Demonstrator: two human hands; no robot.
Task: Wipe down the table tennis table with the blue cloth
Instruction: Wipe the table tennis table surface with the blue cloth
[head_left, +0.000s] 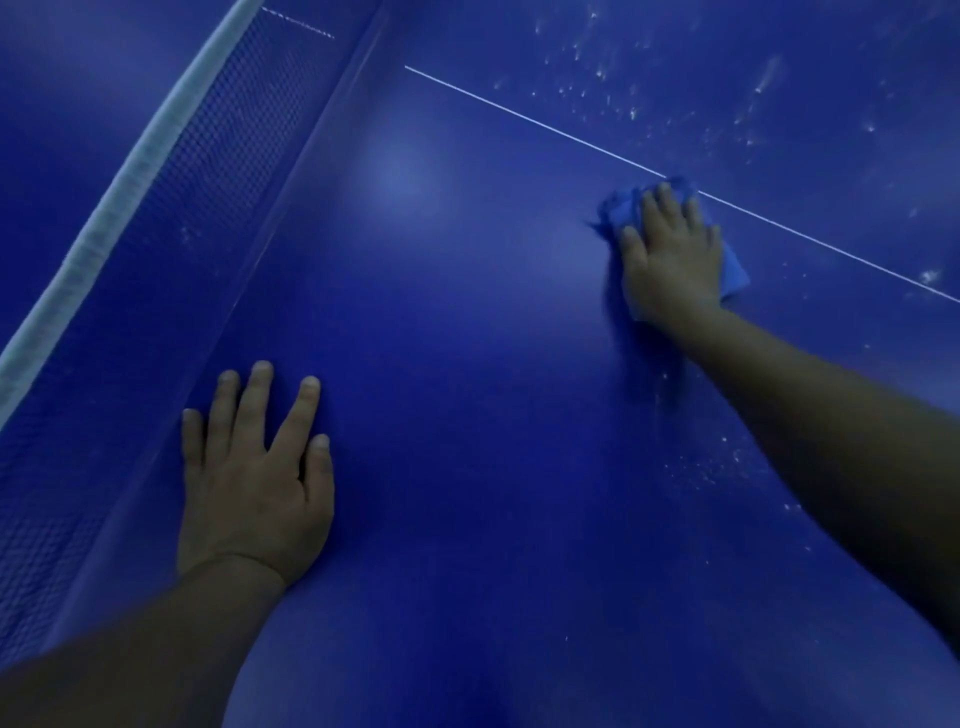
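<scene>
- The right hand (670, 254) lies with straight fingers pressing the blue cloth (730, 270) flat on the table (467, 364), at the white centre line (519, 117).
- The left hand (254, 467) lies open, palm down, holding nothing, near the net (171, 171).
- Risk: the bunched cloth may skip under light pressure and leave streaks.
- Risk: white specks (597, 67) lying far right and near right may be scattered rather than lifted.

On the table (467, 364), the left hand (254, 483) lies flat just beside the net (171, 171) at left, while the right hand (670, 260) presses the cloth (618, 208) against the centre line (545, 127) farther right.
</scene>
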